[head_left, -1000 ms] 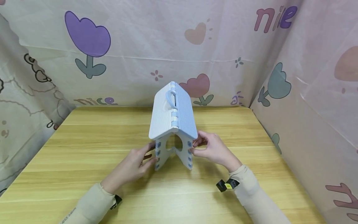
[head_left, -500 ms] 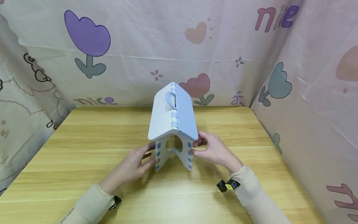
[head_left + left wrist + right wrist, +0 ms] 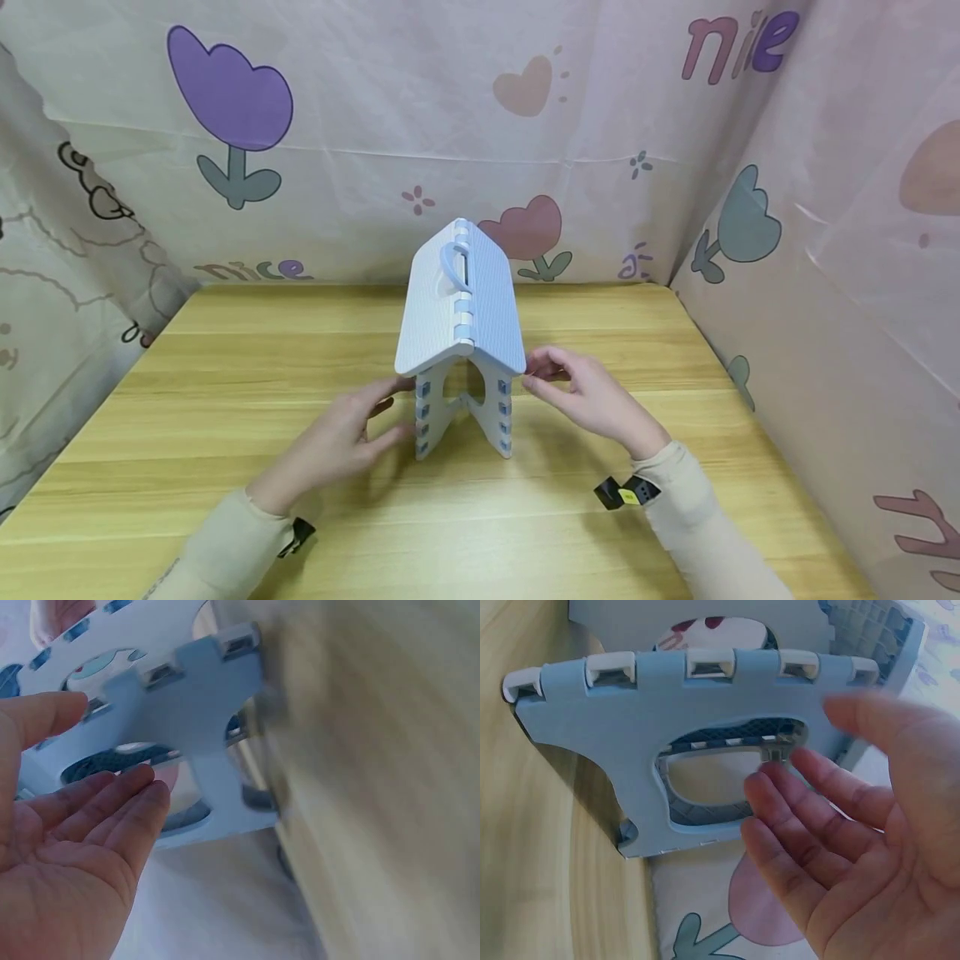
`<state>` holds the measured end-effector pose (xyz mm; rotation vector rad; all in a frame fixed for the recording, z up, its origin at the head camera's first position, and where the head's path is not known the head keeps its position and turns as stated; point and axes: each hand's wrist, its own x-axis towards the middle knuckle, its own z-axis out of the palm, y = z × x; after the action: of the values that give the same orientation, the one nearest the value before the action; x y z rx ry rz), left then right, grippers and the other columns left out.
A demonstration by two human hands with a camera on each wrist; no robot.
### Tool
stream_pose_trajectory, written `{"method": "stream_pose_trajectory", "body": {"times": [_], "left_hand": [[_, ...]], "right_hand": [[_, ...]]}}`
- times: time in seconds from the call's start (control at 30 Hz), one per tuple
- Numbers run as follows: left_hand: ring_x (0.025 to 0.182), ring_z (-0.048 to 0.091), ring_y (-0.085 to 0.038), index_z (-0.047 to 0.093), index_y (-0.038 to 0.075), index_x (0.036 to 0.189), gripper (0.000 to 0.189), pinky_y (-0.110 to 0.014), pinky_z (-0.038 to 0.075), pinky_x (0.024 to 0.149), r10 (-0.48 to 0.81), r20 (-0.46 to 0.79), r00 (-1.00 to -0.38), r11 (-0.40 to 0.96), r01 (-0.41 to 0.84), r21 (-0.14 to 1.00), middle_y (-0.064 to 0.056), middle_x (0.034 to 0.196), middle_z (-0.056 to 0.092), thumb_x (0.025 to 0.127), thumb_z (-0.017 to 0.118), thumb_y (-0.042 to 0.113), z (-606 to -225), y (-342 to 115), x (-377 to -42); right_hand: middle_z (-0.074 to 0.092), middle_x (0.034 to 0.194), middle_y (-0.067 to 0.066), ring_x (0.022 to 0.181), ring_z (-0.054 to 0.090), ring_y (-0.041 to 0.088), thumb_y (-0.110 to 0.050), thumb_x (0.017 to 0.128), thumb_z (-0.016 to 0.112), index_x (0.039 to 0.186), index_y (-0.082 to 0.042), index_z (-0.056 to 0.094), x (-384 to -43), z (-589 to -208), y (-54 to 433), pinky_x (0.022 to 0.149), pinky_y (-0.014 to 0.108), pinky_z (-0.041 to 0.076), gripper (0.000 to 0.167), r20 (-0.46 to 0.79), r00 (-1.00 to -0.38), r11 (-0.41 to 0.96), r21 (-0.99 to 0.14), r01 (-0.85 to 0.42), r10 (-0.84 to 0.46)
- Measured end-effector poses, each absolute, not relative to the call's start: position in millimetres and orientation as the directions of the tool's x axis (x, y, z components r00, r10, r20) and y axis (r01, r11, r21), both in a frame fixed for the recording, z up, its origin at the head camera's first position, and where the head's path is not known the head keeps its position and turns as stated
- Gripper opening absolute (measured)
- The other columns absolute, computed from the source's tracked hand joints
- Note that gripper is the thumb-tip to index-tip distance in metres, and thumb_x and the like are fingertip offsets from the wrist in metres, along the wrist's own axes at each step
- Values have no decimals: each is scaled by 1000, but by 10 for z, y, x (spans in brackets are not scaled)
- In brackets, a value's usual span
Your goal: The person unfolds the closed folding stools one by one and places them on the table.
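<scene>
A pale blue and white plastic folding step stool [image 3: 495, 300] stands on the wooden table, its ribbed top bent at the middle hinge like a roof. A loop handle [image 3: 452, 267] lies along the ridge, and the hinged leg panels below fold inward. My left hand [image 3: 337, 442] is beside the left leg panel, its fingers extended and thumb apart from them. In the left wrist view the fingers lie in front of the panel's oval opening. My right hand [image 3: 588, 392] is just off the right side, fingers loosely bent with nothing between them; the right wrist view shows its palm facing the leg panel [image 3: 630, 720].
The wooden table [image 3: 225, 358] extends around the stool, with a printed cloth [image 3: 375, 100] hanging behind it and on both sides. Each wrist carries a black strap-on camera, such as the right one [image 3: 626, 493].
Both hands have let go of the leg panels and drawn outward, the right to the right and the left to the left. The stool stays upright, nearly in place.
</scene>
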<state>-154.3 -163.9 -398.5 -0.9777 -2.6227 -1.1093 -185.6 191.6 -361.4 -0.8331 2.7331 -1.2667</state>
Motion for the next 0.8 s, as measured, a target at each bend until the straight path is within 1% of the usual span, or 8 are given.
{"method": "stream_pose_trajectory", "body": {"times": [0.07,0.23,0.33,0.43,0.53,0.6,0.7,0.8], "left_hand": [[137,64,-42,55,1,151,58,-50,57,106,509,360,-782,519,612,597,-20,149,64,96,75,-1,-3938,-1679,-1547],[140,60,-46,52,-3,153,53,-51,57,105,452,389,-803,549,594,587,-24,153,60,102,65,-5,-3792,-1773,-1581],[139,60,-47,51,-7,153,46,-51,56,106,394,401,-827,580,562,590,-27,154,59,107,57,-1,-3709,-1811,-1621],[140,59,-47,48,-8,155,45,-50,53,110,345,405,-847,588,531,610,-28,157,55,112,50,6,-3623,-1827,-1672],[143,57,-46,45,-4,159,48,-51,48,115,311,412,-856,583,514,629,-25,162,50,115,47,16,-3524,-1823,-1736],[146,55,-46,43,1,162,51,-55,45,120,297,417,-859,580,509,636,-23,166,47,116,45,22,-3451,-1806,-1784],[152,48,-46,36,11,168,55,-62,38,125,287,406,-867,587,495,641,-16,172,40,117,41,31,-3347,-1760,-1861],[154,45,-43,28,17,171,58,-64,34,128,299,387,-872,593,488,641,-8,177,32,117,37,38,-3247,-1694,-1944]], "right_hand": [[78,119,6,108,72,18,-22,108,66,133,-6,69,-1869,-3600,1934,98,42,61,30,232,-854,524,-705,-477,-465],[75,131,10,118,72,24,-21,112,58,143,-2,62,-1903,-3547,1961,104,48,60,36,287,-847,522,-685,-508,-447],[69,143,12,128,68,28,-22,114,55,148,-3,57,-1930,-3499,1961,110,51,56,40,307,-844,515,-683,-517,-440],[62,153,14,140,61,31,-23,114,53,154,-4,52,-1966,-3433,1947,117,53,51,44,322,-838,499,-688,-526,-440],[53,163,13,150,52,33,-27,115,51,160,-6,45,-1997,-3343,1917,124,55,45,50,328,-837,487,-696,-528,-438],[46,169,10,153,49,34,-32,116,48,164,-9,40,-2014,-3276,1889,127,57,41,54,331,-839,492,-693,-527,-432],[37,175,5,155,45,35,-39,117,43,169,-14,33,-2047,-3175,1827,129,59,36,58,349,-839,506,-677,-534,-418],[30,178,1,162,35,30,-48,116,39,171,-19,27,-2094,-3090,1742,132,58,29,63,369,-835,521,-657,-545,-407]]}}
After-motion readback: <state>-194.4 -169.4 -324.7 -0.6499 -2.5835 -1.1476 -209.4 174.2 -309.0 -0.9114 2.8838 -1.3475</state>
